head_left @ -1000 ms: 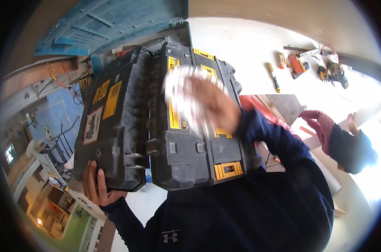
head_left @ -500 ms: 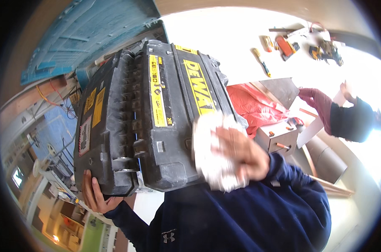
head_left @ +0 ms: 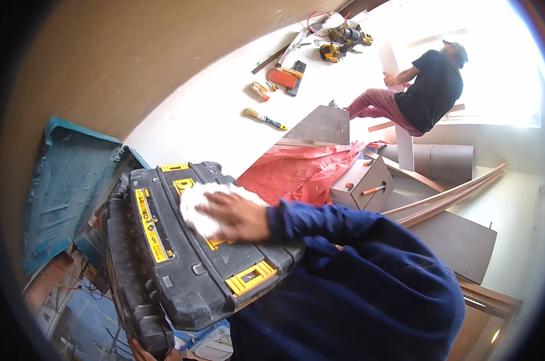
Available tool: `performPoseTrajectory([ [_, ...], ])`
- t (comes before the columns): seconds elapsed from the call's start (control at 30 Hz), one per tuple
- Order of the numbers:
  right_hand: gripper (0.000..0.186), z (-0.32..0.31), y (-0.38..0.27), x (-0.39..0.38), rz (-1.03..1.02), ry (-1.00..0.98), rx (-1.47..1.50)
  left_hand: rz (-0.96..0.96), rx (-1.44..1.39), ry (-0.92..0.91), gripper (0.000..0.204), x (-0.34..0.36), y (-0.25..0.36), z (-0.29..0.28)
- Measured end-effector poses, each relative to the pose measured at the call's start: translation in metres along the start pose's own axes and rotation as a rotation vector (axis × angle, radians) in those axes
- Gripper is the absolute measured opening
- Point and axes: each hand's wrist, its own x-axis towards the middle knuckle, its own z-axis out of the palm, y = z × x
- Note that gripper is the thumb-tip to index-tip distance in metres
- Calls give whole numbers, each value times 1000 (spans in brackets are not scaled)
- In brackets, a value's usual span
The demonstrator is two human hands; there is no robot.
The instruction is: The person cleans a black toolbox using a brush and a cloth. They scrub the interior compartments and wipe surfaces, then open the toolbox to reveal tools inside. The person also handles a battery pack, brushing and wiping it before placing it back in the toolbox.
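Observation:
A scuffed black tool case [head_left: 194, 289] with yellow latches and labels fills the lower left, held tilted in front of me. My right hand [head_left: 236, 215] presses a white cloth [head_left: 193, 204] against its lid and partly covers the yellow lettering. The fingers bear on the cloth and look a little blurred. At the lower edge my left hand [head_left: 141, 352] grips the bottom end of the case; most of it is cut off or hidden behind the case. Beside the case stands an open blue plastic toolbox [head_left: 71, 198] with its lid raised.
A white surface [head_left: 206, 114] bears a paintbrush [head_left: 265, 118], an orange tool [head_left: 282, 78] and a yellow-black cordless drill [head_left: 347, 37]. Red sheeting [head_left: 296, 174], a grey box [head_left: 359, 180] and wooden strips [head_left: 447, 195] lie to the right. Another person [head_left: 431, 90] handles a board farther off.
My view has swung right and up, bringing the other person fully into sight. My right hand and cloth have moved up the lid. More of my left hand is out of frame.

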Motion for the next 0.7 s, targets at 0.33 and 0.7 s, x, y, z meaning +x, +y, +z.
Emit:
performPoseTrajectory([
  [0.33, 63, -15, 23, 7, 148, -31, 26, 316, -300, -433, 74, -15, -58, -13],
  [0.7, 43, -14, -177, 103, -326, -298, 404, 191, -240, -231, 39, -30, -36, 10],
])
